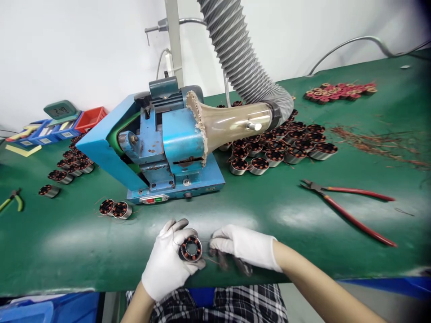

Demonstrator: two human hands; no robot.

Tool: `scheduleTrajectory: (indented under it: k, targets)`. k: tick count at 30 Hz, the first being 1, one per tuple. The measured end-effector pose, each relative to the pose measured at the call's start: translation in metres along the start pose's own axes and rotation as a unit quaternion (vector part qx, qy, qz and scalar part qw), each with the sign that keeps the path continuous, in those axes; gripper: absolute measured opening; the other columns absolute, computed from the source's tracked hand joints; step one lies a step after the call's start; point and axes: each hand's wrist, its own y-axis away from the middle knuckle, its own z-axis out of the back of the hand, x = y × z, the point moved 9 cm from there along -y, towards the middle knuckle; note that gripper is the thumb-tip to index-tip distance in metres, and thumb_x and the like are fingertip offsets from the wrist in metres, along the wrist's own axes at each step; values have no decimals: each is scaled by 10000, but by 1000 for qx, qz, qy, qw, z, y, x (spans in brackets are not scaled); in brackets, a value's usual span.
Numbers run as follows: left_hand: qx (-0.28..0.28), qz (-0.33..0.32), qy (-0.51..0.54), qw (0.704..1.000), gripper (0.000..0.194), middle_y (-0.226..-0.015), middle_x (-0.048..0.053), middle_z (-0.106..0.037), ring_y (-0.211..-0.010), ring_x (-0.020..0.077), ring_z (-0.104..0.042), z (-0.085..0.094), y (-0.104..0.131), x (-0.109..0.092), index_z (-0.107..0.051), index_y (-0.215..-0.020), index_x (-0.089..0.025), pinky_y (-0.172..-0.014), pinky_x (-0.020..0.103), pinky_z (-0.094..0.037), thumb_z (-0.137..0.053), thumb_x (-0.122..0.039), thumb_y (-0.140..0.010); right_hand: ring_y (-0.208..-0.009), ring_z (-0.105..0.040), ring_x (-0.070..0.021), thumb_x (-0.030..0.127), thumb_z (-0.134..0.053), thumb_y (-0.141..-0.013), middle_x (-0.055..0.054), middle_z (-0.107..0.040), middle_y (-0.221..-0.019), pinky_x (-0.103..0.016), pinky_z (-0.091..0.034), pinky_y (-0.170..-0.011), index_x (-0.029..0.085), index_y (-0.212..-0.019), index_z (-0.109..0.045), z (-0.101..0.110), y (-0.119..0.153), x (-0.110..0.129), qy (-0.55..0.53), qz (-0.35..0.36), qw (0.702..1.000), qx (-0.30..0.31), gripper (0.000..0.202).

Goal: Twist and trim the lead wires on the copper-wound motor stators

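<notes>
My left hand (171,262), in a white glove with grey fingertips, is closed around a motor stator (191,249). Copper windings and dark slots ring its round central hole, and its open end faces up towards me. Thin wires stick out of it, some reaching towards my right hand (234,246). That hand, gloved too, is just right of the stator, thumb and forefinger pinched together on a thin wire (206,239). Its lower fingers are blurred. Two more stators (121,210) with loose wires stand on the green bench top, left of and beyond my left hand.
A blue belt-driven machine (182,139) with a grey extraction hose (235,49) stands ahead. Stators crowd its right (274,157) and left (76,168) sides. Red-handled cutters (350,206), wire scraps (373,141), pink-red ring parts (340,92), green-handled pliers (13,198) and small bins (67,128) lie around.
</notes>
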Motion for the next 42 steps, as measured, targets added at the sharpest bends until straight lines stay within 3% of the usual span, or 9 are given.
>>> scheduleTrajectory:
  k: [4,6,9,17,22,27,35,39,42]
  targets:
    - [12,11,-7,1000,492,-1180,105,-574,-1146,288,-491,-3,2,3,-553,-984,-238,-1004,510,-355,-748,-261,-533,-423,-526,-102,367,-451,-804,-73,-689,-840,-238,-420,-424,138,-893,-593,21,3,-6,-146,49,984,-89,284]
    - [11,5,-13,1000,511,-1198,109,-559,-1164,292,-473,-3,3,3,-529,-1019,-235,-989,507,-373,-729,-251,-550,-732,-620,-171,310,-524,-778,-84,-673,-950,-296,-488,-680,146,-964,-612,38,13,9,-67,129,968,-206,262]
    - [4,-19,-18,1000,600,-1188,114,-564,-1199,286,-439,-2,3,0,-459,-1122,-214,-993,503,-376,-693,-228,-570,-1021,-536,-225,197,-596,-762,-90,-613,-1105,-363,-401,-903,167,-1116,-570,19,20,40,123,219,943,-218,356]
    - [-28,23,76,996,535,-1051,83,-648,-1096,304,-538,-3,0,3,-560,-961,-210,-939,486,-450,-691,-132,-448,-722,-568,-229,58,-487,-755,-95,-623,-759,-330,-391,-662,140,-838,-599,-14,16,53,403,165,874,-216,163]
    - [-49,180,237,953,491,-1003,78,-667,-892,241,-648,-3,16,14,-549,-1032,-204,-778,375,-558,-628,-138,-552,-602,-527,-152,132,-409,-842,-21,-594,-675,-250,-350,-580,184,-755,-538,0,32,57,249,171,923,-237,164]
    - [21,28,282,959,203,-1069,62,-625,-1159,261,-501,27,16,-22,-625,-936,-255,-960,406,-452,-539,-231,-753,-505,-408,-111,195,-374,-883,43,-449,-554,-216,-287,-495,195,-687,-492,7,44,61,106,180,954,-217,229]
    - [-149,-83,-91,981,594,-1114,99,-446,-1012,240,-542,59,18,-51,-448,-1184,-278,-801,342,-540,-691,-246,-643,-604,-517,-150,186,-347,-885,-9,-577,-665,-233,-350,-569,203,-794,-538,11,57,72,152,188,922,-302,212]
    - [-192,-70,-4,979,380,-1085,79,-452,-1027,199,-532,58,24,-53,-476,-1076,-266,-809,319,-530,-563,-151,-725,-613,-523,-202,105,-403,-785,-54,-580,-645,-285,-334,-578,195,-791,-558,5,61,76,325,121,854,-388,179]
    - [-240,-9,67,968,138,-1108,76,-457,-1072,213,-514,64,31,-48,-505,-831,-237,-853,367,-509,-540,-149,-731,-595,-491,-179,94,-403,-757,-33,-545,-632,-271,-324,-569,200,-762,-527,5,69,80,281,141,861,-401,163]
